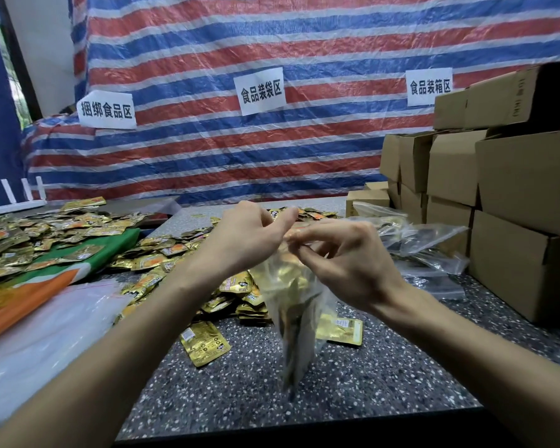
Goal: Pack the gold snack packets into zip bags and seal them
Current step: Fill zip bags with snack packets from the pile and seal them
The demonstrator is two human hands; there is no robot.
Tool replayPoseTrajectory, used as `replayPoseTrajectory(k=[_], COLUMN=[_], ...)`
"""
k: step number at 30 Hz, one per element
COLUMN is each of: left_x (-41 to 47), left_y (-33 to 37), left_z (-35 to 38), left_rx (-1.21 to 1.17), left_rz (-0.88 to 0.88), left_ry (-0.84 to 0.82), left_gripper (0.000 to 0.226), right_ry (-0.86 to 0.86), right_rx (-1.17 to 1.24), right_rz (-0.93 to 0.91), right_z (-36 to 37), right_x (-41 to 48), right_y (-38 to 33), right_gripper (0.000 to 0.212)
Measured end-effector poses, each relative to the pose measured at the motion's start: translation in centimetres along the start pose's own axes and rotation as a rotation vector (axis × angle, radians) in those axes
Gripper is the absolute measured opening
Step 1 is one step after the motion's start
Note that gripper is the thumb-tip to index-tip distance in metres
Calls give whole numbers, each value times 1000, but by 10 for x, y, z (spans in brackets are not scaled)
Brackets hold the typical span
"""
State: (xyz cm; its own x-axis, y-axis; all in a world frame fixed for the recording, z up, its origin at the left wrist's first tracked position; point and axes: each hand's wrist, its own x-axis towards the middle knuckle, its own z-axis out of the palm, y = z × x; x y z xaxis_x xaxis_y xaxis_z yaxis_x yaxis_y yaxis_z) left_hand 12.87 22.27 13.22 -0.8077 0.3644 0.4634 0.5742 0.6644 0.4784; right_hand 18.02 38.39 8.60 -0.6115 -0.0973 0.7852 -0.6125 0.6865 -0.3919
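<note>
A red, white and blue striped tarpaulin filled the far side, with three paper signs fixed to it. Brown cardboard boxes stood stacked at the right, on a grey speckled table. A wide heap of gold snack packets spread over the table's left and far middle, partly on a green and orange plastic sheet. A stack of empty clear zip bags lay at the near left.

Both bare forearms rose from the near corners and met above the middle of the table. The left hand showed its back, fingers curled and thumb stretched toward the right. The right hand faced it, forefinger pointed left and the other fingers bent. The fingertips of both hands pinched the top edge of a clear zip bag, which hung down from them toward the table, blurred, with gold packets inside. Whether its seal was closed could not be told.

Filled zip bags lay at the right, just beside the boxes. One loose gold packet lay near the left forearm, another behind the hanging bag. A white router sat at the far left.
</note>
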Motion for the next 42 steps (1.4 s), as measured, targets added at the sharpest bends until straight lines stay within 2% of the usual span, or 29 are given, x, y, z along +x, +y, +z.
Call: replayPoseTrajectory(k=[2,5,8,11,13,15,19,22,24,26,30,34,39,42], left_x=[-4,-10,-12,-15,-16,-14,-9,-7,-5,-1,1,0,-7,-12], left_y=[-5,-17,-25,-25,-26,-29,-37,-40,-44,-49,-56,-63,-73,-79], left_z=[-13,-30,-39,-39,-36,-36,-43,-43,-45,-47,-51,-56,-59,-53], left_rx=[-25,8,-29,-19,28,45,-29,-85,-92,-56,-49,-82,-432,-660], left_rz=[77,186,247,275,295,328,304,308,301,288,257,202,-8,-129], left_ry=[-163,-369,-381,-445,-481,-466,-425,-368,-299,-222,-178,-189,-80,-49], left_gripper=[68,42,26,31,26,7,9,8,7,7,8,15,30,35], right_ry=[18,55,37,38,23,-76,-419,-611,-665,-684,-741,-637,-428,-407], right_rx=[-36,-82,-139,-207,-248,-280,-320,-380,-416,-393,-217,-69,110,153], right_rz=[10,45,41,30,21,-12,-38,-21,4,33,92,166,142,200], right_z=[-3,-7,-12,-15,-16,-19,-39,-52,-55,-58,-59,-59,-58,-58], right_x=[0,-2,-2,2,5,7,20,35,45,51,52,47,47,45], right_y=[2,3,-1,-3,-4,-5,-7,-2,5,11,19,23,23,26], right_gripper=[10,10,11,15,18,23,36,28,13,8,15,15,27,23])
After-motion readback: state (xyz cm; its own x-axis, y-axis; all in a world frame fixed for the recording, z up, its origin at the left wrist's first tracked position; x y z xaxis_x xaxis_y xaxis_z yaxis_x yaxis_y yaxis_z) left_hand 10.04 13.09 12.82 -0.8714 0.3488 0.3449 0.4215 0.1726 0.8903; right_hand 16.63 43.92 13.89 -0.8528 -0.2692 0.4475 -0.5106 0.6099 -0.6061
